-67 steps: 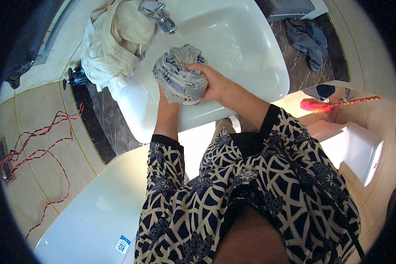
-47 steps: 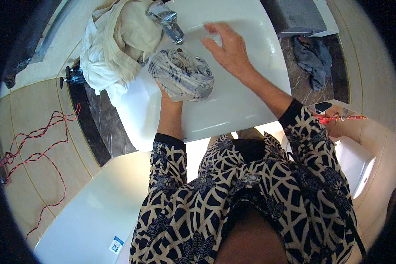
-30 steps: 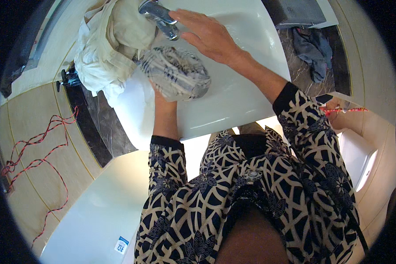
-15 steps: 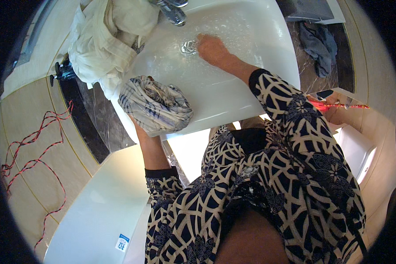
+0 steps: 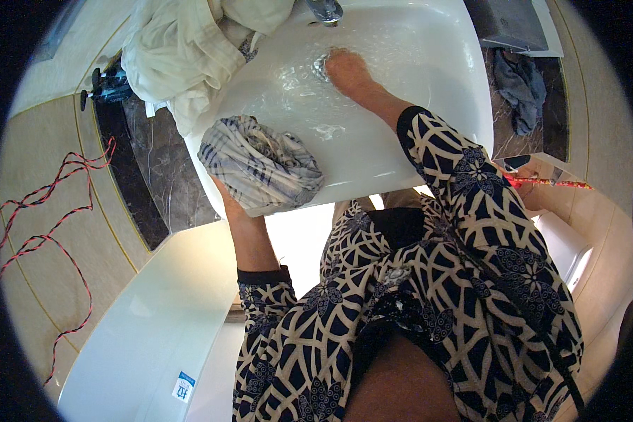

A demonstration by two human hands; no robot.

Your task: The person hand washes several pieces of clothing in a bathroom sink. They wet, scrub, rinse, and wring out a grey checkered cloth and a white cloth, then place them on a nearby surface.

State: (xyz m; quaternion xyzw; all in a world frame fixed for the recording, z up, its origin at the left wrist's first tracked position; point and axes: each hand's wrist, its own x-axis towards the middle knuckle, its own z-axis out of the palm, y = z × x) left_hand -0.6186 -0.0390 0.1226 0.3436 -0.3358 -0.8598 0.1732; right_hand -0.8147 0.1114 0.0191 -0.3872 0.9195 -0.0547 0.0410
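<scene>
A bunched cloth with blue and grey checks (image 5: 260,165) rests at the near left corner of the white washbasin (image 5: 436,42). My left hand (image 5: 225,195) is under and behind it, holding it; the cloth covers the fingers. Rippling water lies in the basin. There my right hand (image 5: 348,72) reaches down beside the shiny round drain (image 5: 321,67), partly covering it. Its fingers point down and are hidden, so what they touch cannot be made out.
Cream cloth (image 5: 183,63) is heaped over the basin's left rim, near the chrome tap (image 5: 325,10). A dark grey cloth (image 5: 519,91) lies on the right counter. Red and black cord (image 5: 84,204) hangs at the left. Below is a pale curved panel (image 5: 148,309).
My right hand has shifted slightly left and covers more of the drain. My left hand stays at the checked cloth. The whole view has tilted a little, moving the tap up and right.
</scene>
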